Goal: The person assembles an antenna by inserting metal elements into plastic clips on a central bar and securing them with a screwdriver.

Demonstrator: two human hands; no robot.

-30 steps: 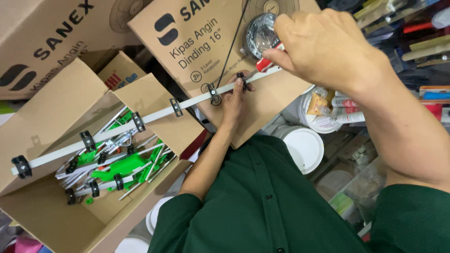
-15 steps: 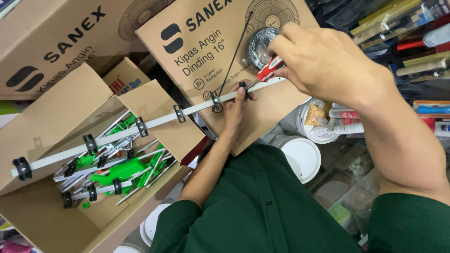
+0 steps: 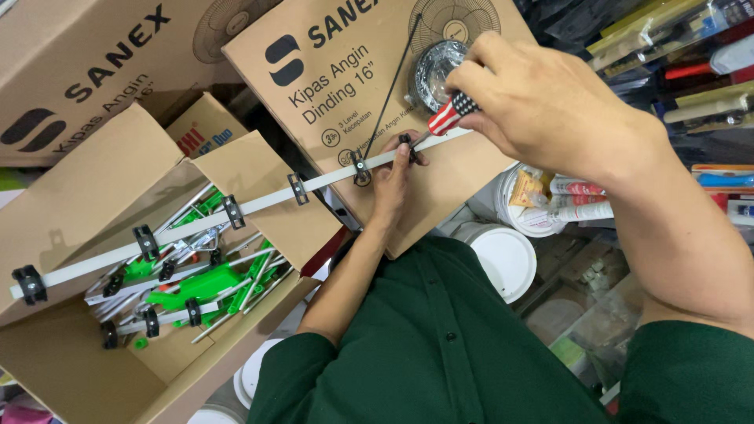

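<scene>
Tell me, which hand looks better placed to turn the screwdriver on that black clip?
Probably the right hand: it grips the red-striped screwdriver, whose tip meets a black clip on the white bar. The left hand is busy holding that bar beside the clip.

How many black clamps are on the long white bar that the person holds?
6 on the white bar: at the far left end, over the open box, and under the left hand. More may be hidden.
</scene>
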